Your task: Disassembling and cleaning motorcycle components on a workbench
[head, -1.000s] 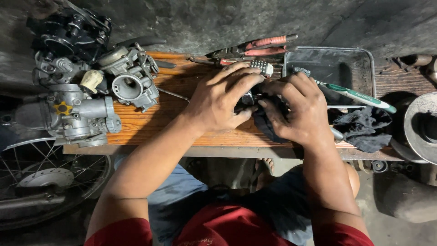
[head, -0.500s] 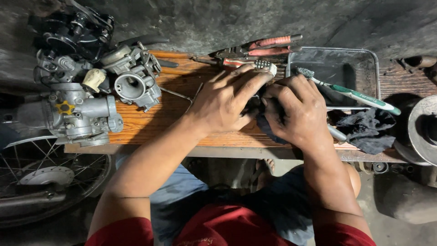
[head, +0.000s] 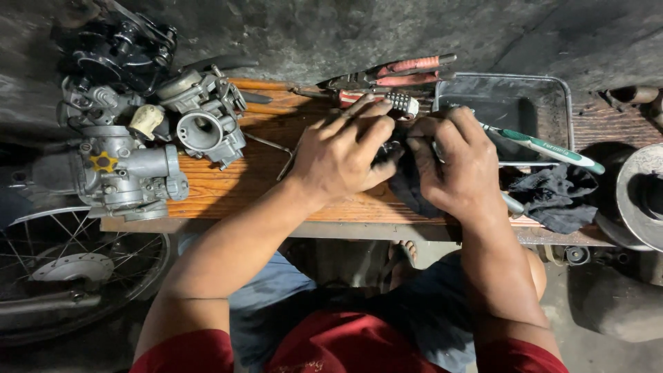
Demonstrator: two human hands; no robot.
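My left hand (head: 345, 155) and my right hand (head: 452, 166) are pressed together over the middle of a small wooden bench (head: 228, 193). Between them they grip a small dark metal part (head: 392, 148) wrapped partly in a dark rag (head: 407, 186); most of the part is hidden by my fingers. Just beyond my left fingertips lies a red-handled tool with a ribbed grey head (head: 397, 102).
Several grey carburetors (head: 200, 128) crowd the bench's left end. Red-handled pliers (head: 407, 68) lie at the back edge. A metal tray (head: 525, 103) holds a green-and-white toothbrush (head: 545, 148). A black cloth (head: 559, 197) lies right, a wheel (head: 62, 269) lower left.
Both hands have stayed on the part, shifting slightly toward the back of the bench; the fingers have re-gripped a little.
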